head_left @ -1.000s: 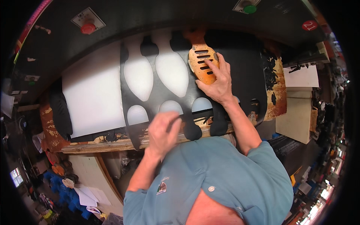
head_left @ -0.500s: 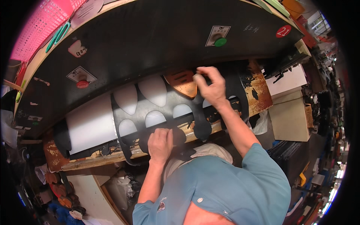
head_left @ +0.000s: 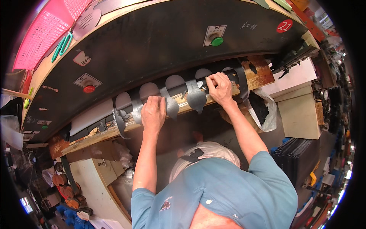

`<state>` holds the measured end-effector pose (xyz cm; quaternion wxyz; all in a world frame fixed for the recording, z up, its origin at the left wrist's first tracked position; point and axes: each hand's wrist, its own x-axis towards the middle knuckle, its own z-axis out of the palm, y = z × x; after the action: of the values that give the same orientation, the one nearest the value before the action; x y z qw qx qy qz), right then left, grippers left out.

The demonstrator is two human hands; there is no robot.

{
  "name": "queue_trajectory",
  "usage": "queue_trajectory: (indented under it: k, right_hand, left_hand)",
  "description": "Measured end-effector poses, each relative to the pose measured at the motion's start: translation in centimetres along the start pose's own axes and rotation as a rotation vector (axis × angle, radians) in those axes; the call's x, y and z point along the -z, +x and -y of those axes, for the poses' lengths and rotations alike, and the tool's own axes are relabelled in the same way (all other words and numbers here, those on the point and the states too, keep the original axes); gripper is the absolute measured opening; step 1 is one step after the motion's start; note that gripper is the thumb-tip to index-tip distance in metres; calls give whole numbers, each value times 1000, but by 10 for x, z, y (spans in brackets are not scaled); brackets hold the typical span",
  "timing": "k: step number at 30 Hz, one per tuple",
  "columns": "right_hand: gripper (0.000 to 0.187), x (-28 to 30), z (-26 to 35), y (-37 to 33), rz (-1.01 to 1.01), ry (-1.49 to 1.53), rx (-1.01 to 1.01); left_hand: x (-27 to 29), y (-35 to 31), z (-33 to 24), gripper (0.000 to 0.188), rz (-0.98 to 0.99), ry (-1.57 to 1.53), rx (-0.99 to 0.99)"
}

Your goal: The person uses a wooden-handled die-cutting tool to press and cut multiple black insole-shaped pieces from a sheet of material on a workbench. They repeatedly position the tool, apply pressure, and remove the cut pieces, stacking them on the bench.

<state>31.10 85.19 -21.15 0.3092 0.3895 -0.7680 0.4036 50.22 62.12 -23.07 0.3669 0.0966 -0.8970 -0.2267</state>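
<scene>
A black sheet with several rounded cut-out openings lies over the front of a worn wooden bench, its lobed strips hanging at the near edge. My left hand is closed, its curled fingers on the sheet's near edge between two strips. Farther right, my right hand pinches the sheet at a strip beside another opening; the fingers hide the exact grip. A pale grey surface shows through the openings. The far part of the sheet is hidden under the dark machine front.
The machine front overhangs the bench, carrying a green button and a red button. Above it at left are a pink basket and green-handled scissors. A clear plastic bag hangs at right. Black sheets are stacked lower right.
The sheet now sits farther under the machine front, and its pointed openings are out of sight. The orange cutting die near my right hand is no longer visible. My right hand has come down to the sheet.
</scene>
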Motion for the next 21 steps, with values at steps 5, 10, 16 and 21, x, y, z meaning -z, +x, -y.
queue_trajectory:
  k: [5, 10, 16, 21]
  right_hand:
    - [19, -15, -2, -10, 263, -43, -159]
    - [20, -18, -3, -9, 292, -79, -131]
    - [21, -21, -2, -12, 296, -42, -146]
    - [22, -19, -1, -22, 367, -65, -157]
  left_hand:
    - [1, -1, 4, 14, 40, -11, 34]
    - [-1, -2, 12, 15, 94, -32, 59]
    - [-3, -9, 9, 11, 100, 15, 119]
    - [-3, -18, 11, 11, 94, -10, 169]
